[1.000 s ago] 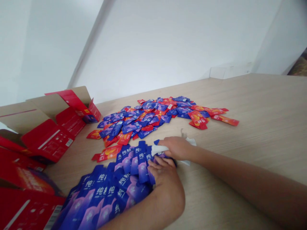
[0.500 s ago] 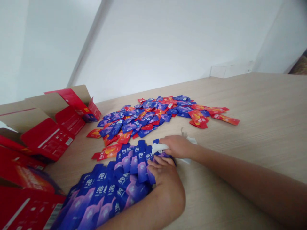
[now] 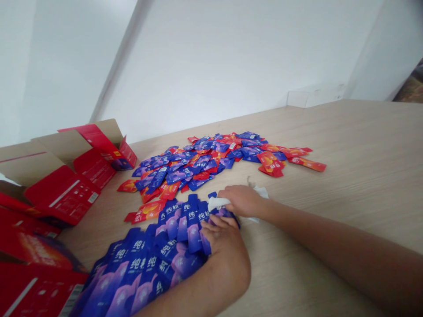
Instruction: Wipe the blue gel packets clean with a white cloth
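My right hand [image 3: 243, 200] is closed around a crumpled white tissue [image 3: 218, 203], which pokes out between thumb and fingers over the end of a row of blue-purple sachets [image 3: 194, 231]. More of the white material shows behind the wrist. Just below, my left hand [image 3: 222, 231] lies with fingers stretched across the same sachets, pressing on them and not wrapped round any. Further overlapping blue-purple sachets [image 3: 132, 270] are laid out in rows to the left of my left forearm.
Beyond the rows lies a loose heap of mixed blue and red-orange sachets [image 3: 201, 160]. Opened red cartons [image 3: 66, 191] with raised flaps line the left side. A white box [image 3: 307, 97] stands by the wall at the back of the wooden table [image 3: 360, 176].
The view has shifted slightly, so everything sits a little further left. Both hands keep almost the same pose on the sachets and the tissue.
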The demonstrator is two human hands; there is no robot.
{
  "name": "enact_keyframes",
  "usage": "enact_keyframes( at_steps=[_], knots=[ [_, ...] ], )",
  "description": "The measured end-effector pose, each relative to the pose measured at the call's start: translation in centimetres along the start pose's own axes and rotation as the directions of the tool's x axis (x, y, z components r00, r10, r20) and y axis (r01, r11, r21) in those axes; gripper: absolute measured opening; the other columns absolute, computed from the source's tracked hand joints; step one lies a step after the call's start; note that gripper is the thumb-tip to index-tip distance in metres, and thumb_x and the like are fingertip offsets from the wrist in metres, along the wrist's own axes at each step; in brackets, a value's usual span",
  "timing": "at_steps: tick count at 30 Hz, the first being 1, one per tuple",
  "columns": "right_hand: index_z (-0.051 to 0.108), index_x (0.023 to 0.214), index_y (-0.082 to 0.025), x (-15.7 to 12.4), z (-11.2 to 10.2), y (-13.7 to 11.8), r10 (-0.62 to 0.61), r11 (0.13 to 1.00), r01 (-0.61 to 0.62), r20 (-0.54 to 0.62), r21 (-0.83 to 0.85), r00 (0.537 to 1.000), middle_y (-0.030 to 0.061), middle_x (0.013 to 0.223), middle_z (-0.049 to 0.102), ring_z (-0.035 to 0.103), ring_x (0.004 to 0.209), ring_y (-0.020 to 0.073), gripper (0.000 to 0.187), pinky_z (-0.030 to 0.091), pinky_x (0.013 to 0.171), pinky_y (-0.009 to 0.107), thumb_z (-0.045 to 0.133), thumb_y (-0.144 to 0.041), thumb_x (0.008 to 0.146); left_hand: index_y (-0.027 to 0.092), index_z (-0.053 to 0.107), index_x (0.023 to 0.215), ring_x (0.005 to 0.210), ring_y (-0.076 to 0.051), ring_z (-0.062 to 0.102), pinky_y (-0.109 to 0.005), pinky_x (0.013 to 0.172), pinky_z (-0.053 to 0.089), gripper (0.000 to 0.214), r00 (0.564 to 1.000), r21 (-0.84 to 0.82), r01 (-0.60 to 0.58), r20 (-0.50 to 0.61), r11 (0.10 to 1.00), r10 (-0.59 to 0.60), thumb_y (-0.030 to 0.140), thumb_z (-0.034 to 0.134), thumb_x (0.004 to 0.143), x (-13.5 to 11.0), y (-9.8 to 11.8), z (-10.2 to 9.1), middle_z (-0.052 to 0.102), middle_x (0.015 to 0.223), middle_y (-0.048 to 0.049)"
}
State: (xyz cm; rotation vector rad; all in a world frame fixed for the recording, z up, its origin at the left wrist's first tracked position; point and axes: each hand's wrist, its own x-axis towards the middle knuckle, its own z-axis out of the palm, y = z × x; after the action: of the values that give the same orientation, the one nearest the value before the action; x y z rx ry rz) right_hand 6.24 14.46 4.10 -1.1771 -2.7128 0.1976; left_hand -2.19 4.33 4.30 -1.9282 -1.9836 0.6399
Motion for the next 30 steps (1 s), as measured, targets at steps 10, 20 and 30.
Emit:
enact_keyframes(
  at_steps=[10, 20, 30],
  knots=[
    [0.055, 0.112, -0.023, -0.4, -0.6, -1.1, -0.158, 0.979, 0.169, -0.101, 0.113, 0.982, 0.0053, 0.097, 0.058, 0.054, 0.090, 0.0199, 0.031, 0.037, 0.076, 0.029, 0.053, -0.031, 0.082, 0.009, 0.050, 0.126, 0.110, -0.037, 0.052, -0.053, 0.086, 0.047, 0.053, 0.999, -0.038, -0.028, 0.033, 0.999, 0.030, -0.005, 0.030, 0.079, 0.3, 0.0, 0.3, 0.051, 0.126, -0.0254],
    [0.054, 0.110, -0.023, -0.2, -0.5, 1.1, 0.057, 0.998, -0.059, -0.093, -0.013, 0.994, 0.0073, 0.100, 0.058, 0.055, 0.091, 0.0218, 0.028, 0.038, 0.075, 0.030, 0.051, -0.030, 0.084, 0.009, 0.051, 0.124, 0.109, -0.035, 0.052, -0.048, 0.087, 0.047, 0.052, 1.000, 0.002, -0.010, 0.012, 1.000, 0.010, -0.005, 0.031, 0.078, 0.0, -0.2, 0.1, 0.051, 0.127, -0.0241],
    [0.054, 0.110, -0.024, -0.2, -0.1, 0.2, -0.063, 0.998, 0.063, -0.001, 0.008, 0.998, 0.0056, 0.094, 0.060, 0.056, 0.087, 0.0221, 0.032, 0.038, 0.072, 0.030, 0.056, -0.034, 0.080, 0.009, 0.052, 0.124, 0.109, -0.035, 0.052, -0.051, 0.087, 0.047, 0.051, 1.000, -0.071, 0.007, 0.008, 0.997, -0.007, -0.005, 0.033, 0.079, 0.1, -0.2, -0.2, 0.052, 0.126, -0.0254]
  ],
)
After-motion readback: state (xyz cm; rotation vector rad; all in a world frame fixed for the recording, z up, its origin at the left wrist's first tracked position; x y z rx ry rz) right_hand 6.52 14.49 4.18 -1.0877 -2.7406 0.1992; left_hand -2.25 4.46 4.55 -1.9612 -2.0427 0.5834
